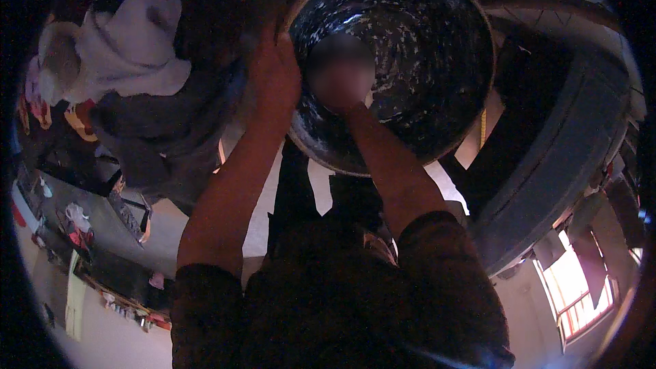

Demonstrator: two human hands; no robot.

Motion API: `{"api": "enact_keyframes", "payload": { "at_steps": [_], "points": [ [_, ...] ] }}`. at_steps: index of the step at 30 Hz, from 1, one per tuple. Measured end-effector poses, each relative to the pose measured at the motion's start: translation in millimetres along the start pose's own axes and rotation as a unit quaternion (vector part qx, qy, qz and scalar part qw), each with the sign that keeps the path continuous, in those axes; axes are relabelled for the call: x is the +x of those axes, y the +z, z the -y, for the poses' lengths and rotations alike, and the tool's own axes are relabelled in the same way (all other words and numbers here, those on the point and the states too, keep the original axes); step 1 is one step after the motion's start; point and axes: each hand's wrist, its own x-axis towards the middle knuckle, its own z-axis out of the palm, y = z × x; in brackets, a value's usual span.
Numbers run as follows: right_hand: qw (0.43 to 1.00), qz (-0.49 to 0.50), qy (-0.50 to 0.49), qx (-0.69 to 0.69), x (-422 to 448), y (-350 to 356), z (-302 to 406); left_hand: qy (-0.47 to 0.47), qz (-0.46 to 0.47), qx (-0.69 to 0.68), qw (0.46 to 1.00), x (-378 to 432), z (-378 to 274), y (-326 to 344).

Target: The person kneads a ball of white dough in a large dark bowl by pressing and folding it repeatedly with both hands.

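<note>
A large round vessel (430, 77) with a dark, speckled, wet-looking inside and a thin rim fills the upper middle of the view. My left hand (277, 72) is at its left rim, with the fingers in shadow around the edge. My right hand (343, 82) reaches inside, near the left part of the inner surface. A blurred round patch covers most of that hand, so its fingers and anything in them are hidden. A small pale bit shows beside the right wrist.
Pale cloth (138, 46) and dark cloth (154, 138) hang or lie in a heap at the left. A dark padded piece (553, 154), perhaps furniture, curves along the right. A bright barred window (579, 287) stands at the lower right. Small items line a shelf (133, 312) at the lower left.
</note>
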Motion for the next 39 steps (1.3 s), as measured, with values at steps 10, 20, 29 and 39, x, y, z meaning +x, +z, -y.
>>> {"api": "enact_keyframes", "payload": {
  "at_steps": [10, 20, 29, 39],
  "points": [
    [0.999, 0.026, 0.005, -0.037, 45, -56, 19, -0.089, 0.08, 0.004, 0.993, -4, -10, -7],
    [0.998, 0.027, -0.012, -0.059, 56, -58, 28, 0.075, -0.016, 0.062, 0.995, -11, 7, -5],
    [0.961, 0.264, 0.078, -0.037, 35, -131, 54, -0.056, 0.011, 0.056, 0.997, -2, 4, -4],
    [0.994, -0.071, -0.077, -0.033, -54, -79, -2, -0.063, 0.032, 0.098, 0.993, 2, 8, 5]
  ]
}}
